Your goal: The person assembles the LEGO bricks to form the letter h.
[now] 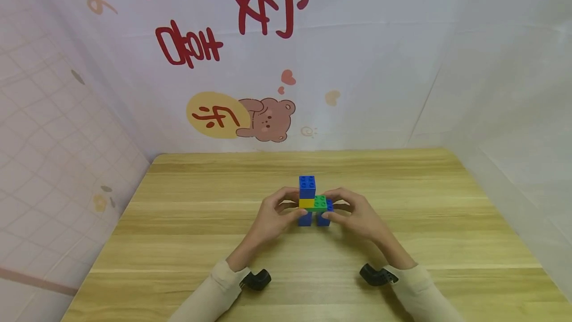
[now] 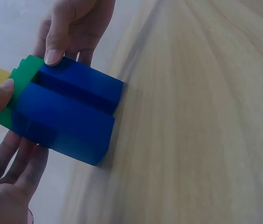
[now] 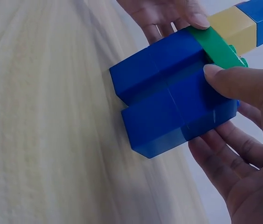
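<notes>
A small figure of toy building blocks stands between my hands in the head view. Its two legs are stacked blue blocks (image 3: 169,107), joined on top by a green block (image 1: 320,202). On the green block's left end sits a yellow block (image 1: 306,203), topped by another blue block (image 1: 307,187). My left hand (image 1: 274,215) grips the left side, thumb on the green block's front and fingers behind. From the right, my right hand (image 1: 359,214) pinches the right leg's upper part, its thumb (image 3: 234,81) in front and fingers around the back.
The figure is over the middle of a wood-grain table (image 1: 313,272). White cloth with red lettering and a cartoon bear (image 1: 270,119) hangs behind the table's far edge. Black curved pieces (image 1: 256,280) stick out from both sleeve cuffs.
</notes>
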Available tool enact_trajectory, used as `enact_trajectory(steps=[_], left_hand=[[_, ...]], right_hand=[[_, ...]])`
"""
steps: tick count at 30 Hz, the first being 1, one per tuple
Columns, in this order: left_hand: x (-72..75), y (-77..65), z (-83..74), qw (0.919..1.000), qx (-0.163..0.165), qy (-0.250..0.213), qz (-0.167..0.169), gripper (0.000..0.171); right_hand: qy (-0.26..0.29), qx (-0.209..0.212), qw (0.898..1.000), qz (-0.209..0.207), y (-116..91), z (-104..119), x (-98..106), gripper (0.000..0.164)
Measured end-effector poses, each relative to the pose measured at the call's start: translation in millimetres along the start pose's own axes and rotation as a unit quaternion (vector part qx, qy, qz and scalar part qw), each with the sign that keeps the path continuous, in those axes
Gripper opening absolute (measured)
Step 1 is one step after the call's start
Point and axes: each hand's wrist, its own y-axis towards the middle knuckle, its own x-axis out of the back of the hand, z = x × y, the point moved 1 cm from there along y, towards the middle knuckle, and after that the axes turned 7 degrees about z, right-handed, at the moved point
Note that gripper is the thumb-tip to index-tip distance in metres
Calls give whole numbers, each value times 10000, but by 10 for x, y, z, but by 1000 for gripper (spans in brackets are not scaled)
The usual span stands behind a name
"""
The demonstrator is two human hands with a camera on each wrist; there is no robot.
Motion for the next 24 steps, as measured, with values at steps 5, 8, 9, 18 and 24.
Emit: enact_trajectory(steps=[5,8,9,18,24], left_hand=[[43,-40,79,9998,189,-25,-15,38],[61,-56,122,9995,318,7,25,39],[64,-59,130,9993,374,4,42,39],[77,-46,142,9987,488,-116,102,38],[91,-62,120,9979,622,-155,16,36]], right_hand=[[219,108,9997,-23,16,-32,-54,39],[304,94,9995,-39,21,-58,-75,41],[332,44,9994,-61,22,-68,-79,41],[349,-128,9993,-91,21,-84,-79,42],[437,-110,9990,-27,41,-81,-96,43]])
